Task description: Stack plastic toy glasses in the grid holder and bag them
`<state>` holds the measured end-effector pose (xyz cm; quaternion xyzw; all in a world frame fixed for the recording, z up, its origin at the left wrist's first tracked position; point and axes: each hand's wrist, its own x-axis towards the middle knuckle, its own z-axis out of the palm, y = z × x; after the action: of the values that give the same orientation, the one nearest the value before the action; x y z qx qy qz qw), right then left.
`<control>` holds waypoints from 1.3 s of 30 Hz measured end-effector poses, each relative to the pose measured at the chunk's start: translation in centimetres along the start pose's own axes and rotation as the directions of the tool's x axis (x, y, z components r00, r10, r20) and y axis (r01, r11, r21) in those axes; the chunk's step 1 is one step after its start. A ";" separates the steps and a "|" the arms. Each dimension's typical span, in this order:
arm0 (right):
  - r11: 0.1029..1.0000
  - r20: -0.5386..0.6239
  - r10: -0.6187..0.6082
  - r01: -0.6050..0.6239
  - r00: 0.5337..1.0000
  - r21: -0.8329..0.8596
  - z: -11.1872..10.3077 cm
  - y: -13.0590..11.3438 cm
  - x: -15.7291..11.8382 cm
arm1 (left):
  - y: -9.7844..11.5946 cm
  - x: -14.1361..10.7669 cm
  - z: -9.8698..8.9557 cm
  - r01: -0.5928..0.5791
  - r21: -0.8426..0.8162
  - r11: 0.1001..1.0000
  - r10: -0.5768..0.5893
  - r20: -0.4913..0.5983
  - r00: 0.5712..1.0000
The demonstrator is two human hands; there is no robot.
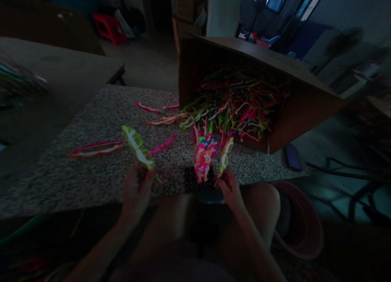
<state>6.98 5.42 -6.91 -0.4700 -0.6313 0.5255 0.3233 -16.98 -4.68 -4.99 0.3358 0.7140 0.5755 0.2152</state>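
A speckled granite slab (pixel 76 184) serves as the work surface. A cardboard box (pixel 299 119) lies tipped on its side at its far right, mouth toward the near edge, with a tangled heap of colored strips (pixel 232 107) spilling out onto the stone. Loose on the slab are a pink strip (pixel 163 145), an orange-and-white strip (pixel 165 120) and a red-and-white loop (pixel 96 149), all well clear of the box mouth except the orange one, which touches the heap. Left of the slab stands a grey table (pixel 61 70), bearing a blurred multicolored bundle (pixel 18 80).
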 end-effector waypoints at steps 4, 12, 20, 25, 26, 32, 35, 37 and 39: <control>0.999 -0.061 0.035 -0.038 0.998 -0.037 2.8 1.3 -1.5 | -0.5 -4.3 4.3 -0.008 -0.139 0.990 0.021 0.092 0.996; 0.995 -0.098 -0.015 0.024 0.995 0.093 6.0 0.9 1.5 | -1.4 -2.7 5.8 -0.309 0.144 0.940 0.302 0.073 0.951; 0.974 -0.069 -0.002 -0.014 0.998 -0.228 5.0 -1.4 1.5 | -2.1 -1.5 6.1 -0.458 0.304 0.836 0.396 0.245 0.885; 0.960 -0.070 0.028 -0.046 0.997 -0.275 4.5 -2.1 2.1 | -2.9 -1.7 6.7 -0.463 0.271 0.844 0.425 0.189 0.885; 0.956 -0.061 0.037 -0.053 0.997 -0.288 4.4 -2.2 2.3 | -3.1 -1.9 6.9 -0.455 0.265 0.850 0.423 0.170 0.890; 0.887 0.084 -0.018 0.055 0.996 -0.458 3.6 -2.6 3.0 | -3.1 -2.2 7.5 -0.529 0.335 0.779 0.455 0.278 0.846; 0.809 0.193 -0.057 0.158 0.980 -0.566 3.6 -2.7 3.4 | -3.1 -2.1 7.2 -0.615 0.346 0.708 0.522 0.331 0.786; 0.758 0.235 -0.051 0.191 0.971 -0.623 3.6 -2.8 3.8 | -3.4 -1.9 7.2 -0.639 0.345 0.687 0.558 0.314 0.769; 0.736 0.256 -0.035 0.198 0.966 -0.647 3.6 -3.0 4.2 | -3.7 -1.6 7.2 -0.636 0.350 0.687 0.569 0.285 0.771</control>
<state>1.52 8.08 -5.18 -0.4505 -0.8383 0.2930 0.0920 -11.71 -1.38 -10.42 0.6339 0.6524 0.4153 -0.0111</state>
